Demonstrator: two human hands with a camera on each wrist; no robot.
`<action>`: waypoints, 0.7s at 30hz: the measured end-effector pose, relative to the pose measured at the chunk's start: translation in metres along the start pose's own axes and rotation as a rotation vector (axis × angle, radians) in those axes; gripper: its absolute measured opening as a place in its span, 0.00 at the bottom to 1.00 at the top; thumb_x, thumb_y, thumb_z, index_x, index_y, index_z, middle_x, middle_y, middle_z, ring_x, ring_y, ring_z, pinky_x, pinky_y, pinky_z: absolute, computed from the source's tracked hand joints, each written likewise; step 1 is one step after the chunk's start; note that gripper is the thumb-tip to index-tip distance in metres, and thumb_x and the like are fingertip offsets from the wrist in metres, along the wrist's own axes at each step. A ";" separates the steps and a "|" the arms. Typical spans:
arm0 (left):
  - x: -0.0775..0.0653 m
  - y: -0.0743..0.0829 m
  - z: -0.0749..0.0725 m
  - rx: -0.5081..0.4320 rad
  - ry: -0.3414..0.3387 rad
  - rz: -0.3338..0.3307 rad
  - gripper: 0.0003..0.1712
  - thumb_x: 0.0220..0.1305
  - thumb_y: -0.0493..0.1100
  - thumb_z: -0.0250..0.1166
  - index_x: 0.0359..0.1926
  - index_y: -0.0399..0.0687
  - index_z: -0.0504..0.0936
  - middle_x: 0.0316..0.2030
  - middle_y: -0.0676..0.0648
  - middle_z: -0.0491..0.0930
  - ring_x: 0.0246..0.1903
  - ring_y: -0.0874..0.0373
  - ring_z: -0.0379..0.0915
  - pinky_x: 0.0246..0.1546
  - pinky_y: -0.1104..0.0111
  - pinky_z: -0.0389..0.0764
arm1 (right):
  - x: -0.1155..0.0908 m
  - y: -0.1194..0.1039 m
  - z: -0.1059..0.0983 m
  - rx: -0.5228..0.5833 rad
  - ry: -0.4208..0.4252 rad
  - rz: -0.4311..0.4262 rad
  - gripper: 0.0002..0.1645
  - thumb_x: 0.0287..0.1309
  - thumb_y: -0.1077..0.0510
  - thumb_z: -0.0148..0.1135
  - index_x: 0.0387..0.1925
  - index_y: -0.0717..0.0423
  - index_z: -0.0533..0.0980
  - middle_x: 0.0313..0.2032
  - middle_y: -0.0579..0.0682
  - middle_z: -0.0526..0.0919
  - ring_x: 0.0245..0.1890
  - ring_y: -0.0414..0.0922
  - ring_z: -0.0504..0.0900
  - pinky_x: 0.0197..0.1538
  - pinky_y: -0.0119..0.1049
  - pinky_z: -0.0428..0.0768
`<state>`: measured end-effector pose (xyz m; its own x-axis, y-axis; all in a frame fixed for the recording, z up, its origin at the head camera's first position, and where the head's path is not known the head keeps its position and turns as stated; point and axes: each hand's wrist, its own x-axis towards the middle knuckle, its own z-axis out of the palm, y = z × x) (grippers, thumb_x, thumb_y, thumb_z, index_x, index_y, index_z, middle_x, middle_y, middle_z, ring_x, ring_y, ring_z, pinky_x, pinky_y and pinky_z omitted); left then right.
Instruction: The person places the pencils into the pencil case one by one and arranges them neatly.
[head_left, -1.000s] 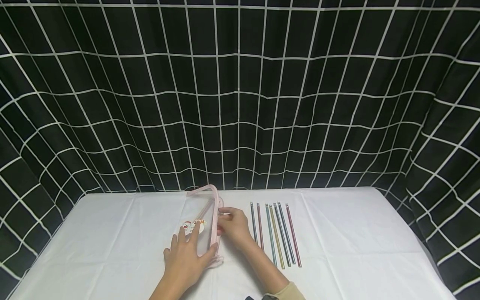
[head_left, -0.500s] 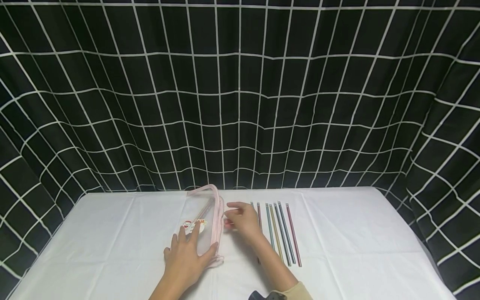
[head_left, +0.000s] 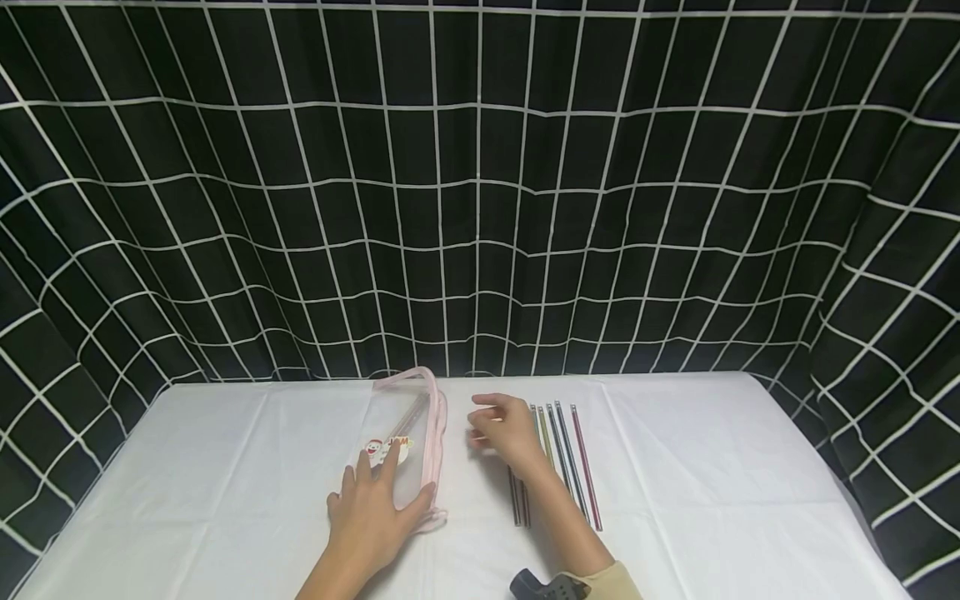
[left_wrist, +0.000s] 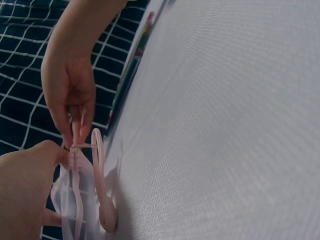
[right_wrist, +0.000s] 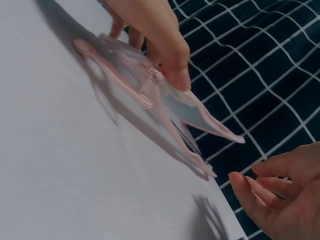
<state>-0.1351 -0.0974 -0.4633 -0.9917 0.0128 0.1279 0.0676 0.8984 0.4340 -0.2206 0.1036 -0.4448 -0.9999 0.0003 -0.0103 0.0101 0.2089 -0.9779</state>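
A see-through pouch (head_left: 433, 442) with pink trim and a cartoon print lies left of the table's middle, its zipped side gaping. Through its clear face show some slim pencils (head_left: 407, 418). My left hand (head_left: 367, 521) rests on the pouch with fingers spread, the thumb at the pink edge beside the zip (right_wrist: 154, 75). Apart from the pouch, to its right, my right hand (head_left: 508, 429) hovers with loosely bent fingers and nothing between them. Beneath and beside it lies a row of coloured pencils (head_left: 572, 462), partly hidden by the hand and forearm.
A white cloth (head_left: 712, 483) covers the table. Behind it hangs a black curtain (head_left: 480, 208) with a white grid. A pink wrist loop (left_wrist: 98, 170) hangs from the pouch's near end. A dark device (head_left: 551, 586) sits on the right wrist.
My right hand has drawn away from the pouch's opening to the right, over the left end of the pencil row. The left hand and pouch have hardly moved.
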 end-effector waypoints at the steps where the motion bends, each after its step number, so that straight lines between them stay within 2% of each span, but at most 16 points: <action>1: 0.000 0.000 0.000 -0.001 0.000 0.000 0.48 0.67 0.71 0.61 0.77 0.44 0.70 0.67 0.23 0.70 0.63 0.28 0.71 0.48 0.32 0.73 | 0.000 0.000 -0.002 -0.024 0.005 -0.008 0.22 0.64 0.72 0.62 0.60 0.74 0.78 0.41 0.68 0.88 0.32 0.55 0.92 0.36 0.41 0.89; 9: 0.000 0.000 0.000 -0.009 0.000 0.004 0.48 0.67 0.71 0.62 0.76 0.44 0.70 0.67 0.24 0.71 0.62 0.28 0.71 0.48 0.32 0.73 | 0.005 0.000 -0.015 -0.143 0.025 -0.054 0.24 0.63 0.70 0.65 0.60 0.74 0.78 0.41 0.67 0.88 0.37 0.60 0.92 0.38 0.41 0.89; 15: 0.000 0.001 -0.002 -0.018 0.005 0.007 0.48 0.67 0.71 0.62 0.76 0.44 0.71 0.67 0.24 0.71 0.63 0.27 0.71 0.48 0.31 0.73 | 0.007 0.003 -0.024 -0.213 0.065 -0.059 0.24 0.61 0.70 0.66 0.59 0.73 0.79 0.41 0.66 0.87 0.33 0.58 0.91 0.37 0.41 0.89; 21: -0.001 0.000 -0.001 -0.032 0.026 0.005 0.47 0.66 0.70 0.63 0.75 0.45 0.72 0.66 0.27 0.73 0.62 0.30 0.72 0.48 0.34 0.70 | 0.007 0.004 -0.030 -0.287 0.089 -0.051 0.25 0.61 0.68 0.69 0.59 0.74 0.79 0.43 0.67 0.87 0.33 0.55 0.90 0.37 0.39 0.89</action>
<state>-0.1342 -0.0976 -0.4620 -0.9882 0.0055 0.1534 0.0766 0.8836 0.4619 -0.2278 0.1339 -0.4424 -0.9955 0.0659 0.0685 -0.0287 0.4785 -0.8776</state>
